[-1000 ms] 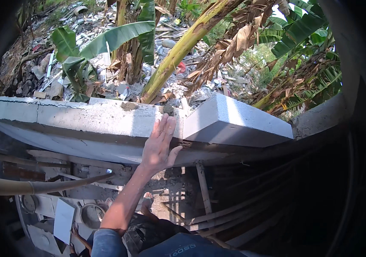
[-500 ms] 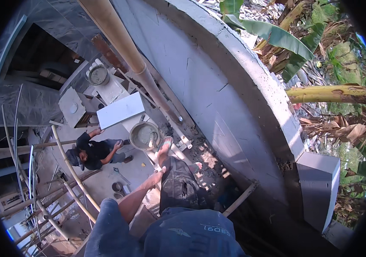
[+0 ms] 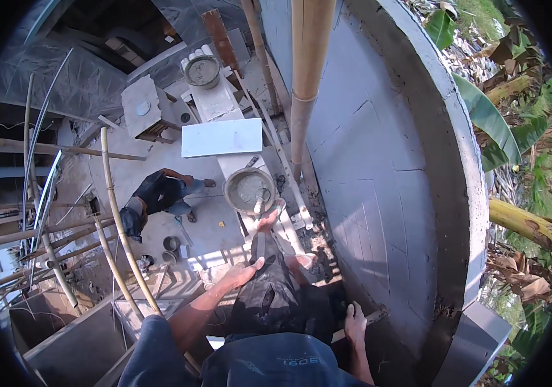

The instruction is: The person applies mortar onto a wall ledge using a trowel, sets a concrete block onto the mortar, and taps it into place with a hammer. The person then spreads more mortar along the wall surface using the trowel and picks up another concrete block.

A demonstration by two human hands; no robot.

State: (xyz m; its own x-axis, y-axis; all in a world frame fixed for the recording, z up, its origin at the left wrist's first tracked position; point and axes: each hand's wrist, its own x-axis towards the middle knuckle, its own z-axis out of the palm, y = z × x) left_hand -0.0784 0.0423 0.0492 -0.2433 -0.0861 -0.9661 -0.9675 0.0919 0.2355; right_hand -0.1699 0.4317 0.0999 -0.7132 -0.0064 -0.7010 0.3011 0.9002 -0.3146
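My left hand (image 3: 242, 273) lies against my dark trouser leg (image 3: 269, 280) near the knee, its fingers stretched out and nothing visible in it. At my right side my right hand (image 3: 355, 324) hangs with fingers loosely apart, close to the end of a bamboo pole (image 3: 376, 315); no held thing shows. Beyond my knees stands a round bucket (image 3: 229, 193) of wet grey mortar, a tool handle (image 3: 258, 205) leaning over its near rim. My bare foot (image 3: 267, 222) is beside that bucket. A pale rectangular slab (image 3: 221, 137) lies across the plank (image 3: 216, 103) behind it.
A co-worker (image 3: 160, 197) bends over on the lower floor at left. Another mortar bucket (image 3: 202, 71) stands farther along the plank. A thick bamboo post (image 3: 306, 84) rises before the grey rendered wall (image 3: 372, 174) at right. Bamboo poles (image 3: 121, 226) cross the left; a wooden stand (image 3: 149, 109) is behind.
The view has swung left, so the scene sits farther right. My right hand has come into view. The co-worker's hand has left the slab's edge, and the co-worker has bent down.
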